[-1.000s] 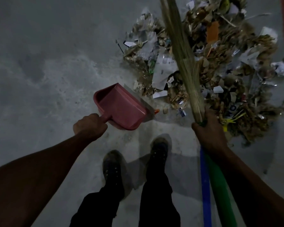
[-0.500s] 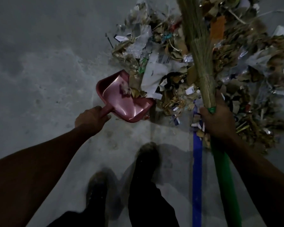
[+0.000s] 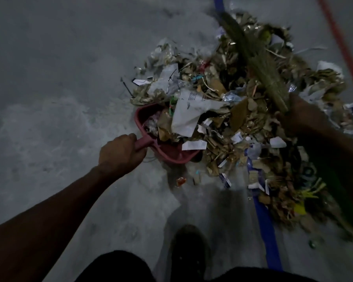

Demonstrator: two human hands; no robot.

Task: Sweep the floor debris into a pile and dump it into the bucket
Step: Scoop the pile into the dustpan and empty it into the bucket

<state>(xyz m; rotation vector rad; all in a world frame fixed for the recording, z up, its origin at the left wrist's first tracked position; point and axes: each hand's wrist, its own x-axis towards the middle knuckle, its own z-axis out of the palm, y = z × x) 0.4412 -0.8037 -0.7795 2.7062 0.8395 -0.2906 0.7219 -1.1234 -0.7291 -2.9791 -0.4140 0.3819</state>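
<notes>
The step in hand is, by my judgement, the loading of the dustpan [image 3: 161, 137] from the debris pile [image 3: 243, 123]; the sweeping into a heap looks done, and no bucket shows anywhere in view. The left hand [image 3: 119, 154] grips the dustpan's handle with its fingers curled tightly round it; the pan sits on the concrete floor [image 3: 49, 98] with its mouth pushed into the pile's near-left edge, and paper scraps and a large white sheet [image 3: 189, 113] already lie over its lip. The right hand [image 3: 300, 117] holds the broom [image 3: 259, 64] at the binding where bristles meet stick, fingers wrapped round it as far as the dim light shows; the bristles lie across the top of the pile, slanting towards the floor's far edge. A blue line [image 3: 266, 231] on the floor runs under the heap; a red one [image 3: 342, 47] passes at the far right.

The next move calls for drawing the bristles towards the pan while keeping its lip flat against the floor; loose paper could slide off when the pan lifts.

Against the picture of half a second ago, the pan is buried deeper and holds more litter; the broom has swung from nearly upright in the view to a slant leaning left.
</notes>
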